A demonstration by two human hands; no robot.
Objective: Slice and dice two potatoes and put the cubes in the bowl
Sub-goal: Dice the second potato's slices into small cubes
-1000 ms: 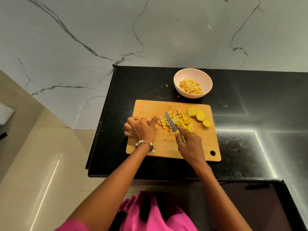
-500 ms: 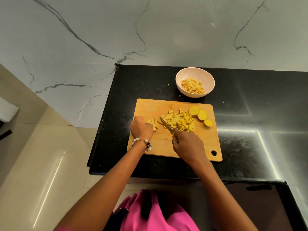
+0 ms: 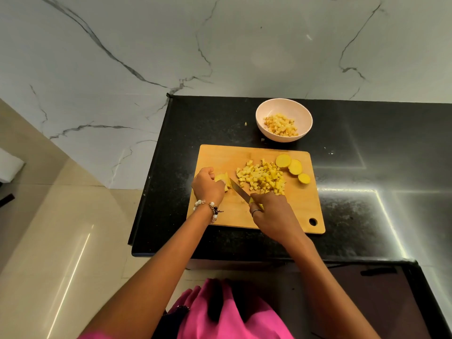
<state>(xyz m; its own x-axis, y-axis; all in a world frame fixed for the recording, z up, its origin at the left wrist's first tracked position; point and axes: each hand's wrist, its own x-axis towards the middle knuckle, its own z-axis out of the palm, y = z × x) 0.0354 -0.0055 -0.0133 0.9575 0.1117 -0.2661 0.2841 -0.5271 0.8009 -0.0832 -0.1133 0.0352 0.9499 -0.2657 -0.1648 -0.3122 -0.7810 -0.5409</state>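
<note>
A wooden cutting board (image 3: 300, 211) lies on the black counter. A heap of yellow potato cubes (image 3: 263, 177) sits in its middle, and three round potato slices (image 3: 293, 167) lie at its far right. My left hand (image 3: 208, 185) holds a few potato strips (image 3: 223, 179) down at the board's left side. My right hand (image 3: 271, 212) grips a knife (image 3: 239, 190); the blade points up-left, its tip close to the strips. A pale bowl (image 3: 265, 111) with potato cubes stands behind the board.
The black counter (image 3: 367, 148) ends at a left edge near the board and a front edge below it. A marble wall rises behind. One tiny potato bit (image 3: 245, 123) lies on the counter left of the bowl.
My left hand slid left along the board, drawing the strips away from the cube heap. The knife followed to the left and its blade now lies between the strips and the heap.
</note>
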